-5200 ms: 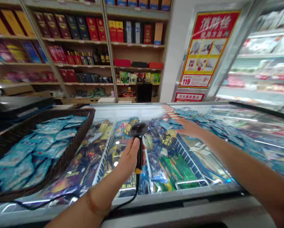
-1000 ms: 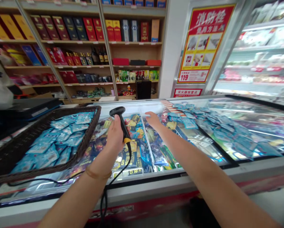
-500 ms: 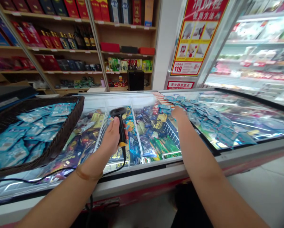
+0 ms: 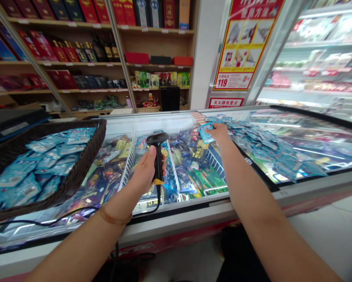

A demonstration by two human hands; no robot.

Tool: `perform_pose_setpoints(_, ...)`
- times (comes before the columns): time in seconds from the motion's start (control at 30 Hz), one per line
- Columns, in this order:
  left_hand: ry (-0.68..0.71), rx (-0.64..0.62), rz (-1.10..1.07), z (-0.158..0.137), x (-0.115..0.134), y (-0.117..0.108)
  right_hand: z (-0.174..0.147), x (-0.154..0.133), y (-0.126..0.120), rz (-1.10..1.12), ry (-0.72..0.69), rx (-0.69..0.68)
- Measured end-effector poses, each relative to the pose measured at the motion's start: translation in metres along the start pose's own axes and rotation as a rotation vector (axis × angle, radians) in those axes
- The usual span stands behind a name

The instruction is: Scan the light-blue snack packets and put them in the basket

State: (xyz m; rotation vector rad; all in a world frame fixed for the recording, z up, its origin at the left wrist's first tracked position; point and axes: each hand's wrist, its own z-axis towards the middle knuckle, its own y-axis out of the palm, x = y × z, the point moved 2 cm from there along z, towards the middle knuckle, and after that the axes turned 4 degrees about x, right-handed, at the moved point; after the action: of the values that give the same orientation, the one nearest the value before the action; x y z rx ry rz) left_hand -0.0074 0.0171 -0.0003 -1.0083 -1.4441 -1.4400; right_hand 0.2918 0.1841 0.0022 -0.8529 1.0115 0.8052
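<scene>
Wrapped round the handle of a black and yellow barcode scanner (image 4: pixel 158 158), my left hand (image 4: pixel 148 168) keeps it upright over the freezer. Its cable drops from the handle and trails left along the freezer. My right hand (image 4: pixel 220 134) pinches a small blue packet (image 4: pixel 205 132) at its right edge, above the freezer's far middle. A pile of similar blue packets (image 4: pixel 264 141) lies on the glass lid just right of that hand. More blue packets (image 4: pixel 58 150) fill a dark woven basket (image 4: pixel 84 164) at the left.
Under my hands, the chest freezer (image 4: pixel 193 211) holds colourful bagged goods (image 4: pixel 193 156) split by white wire dividers (image 4: pixel 173 168). Behind it stand shelves (image 4: pixel 155 41) of boxes and bottles. A lit display fridge (image 4: pixel 320 70) is at the right, beside a red and yellow poster (image 4: pixel 243 47).
My right hand has lifted a blue packet from beside the pile and turned its printed face into view. My left hand has shifted slightly right with the scanner.
</scene>
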Motion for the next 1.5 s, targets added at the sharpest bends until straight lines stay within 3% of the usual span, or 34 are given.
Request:
perform_pose_setpoints(0.13,-0.083,-0.142,0.027,-0.009,0.002,0.01,-0.014,-0.009,0.034,0.313,0.076,-0.091)
perform_pose_setpoints(0.23,-0.043,-0.211,0.106,-0.016,0.003,0.017,-0.026,-0.017,0.053,0.566,0.11,-0.133)
perform_pose_setpoints(0.47,0.02,-0.261,0.187,-0.021,0.003,0.023,-0.054,-0.041,0.074,0.697,0.123,-0.268)
perform_pose_setpoints(0.67,0.031,-0.272,0.203,-0.018,0.0,0.025,-0.063,-0.052,0.081,0.687,0.156,-0.29)
perform_pose_setpoints(1.3,0.034,-0.297,0.208,-0.013,-0.006,0.026,-0.061,-0.048,0.084,0.709,0.149,-0.305)
perform_pose_setpoints(1.5,0.046,-0.195,0.194,-0.013,-0.004,0.024,-0.063,-0.044,0.083,0.555,0.147,-0.227)
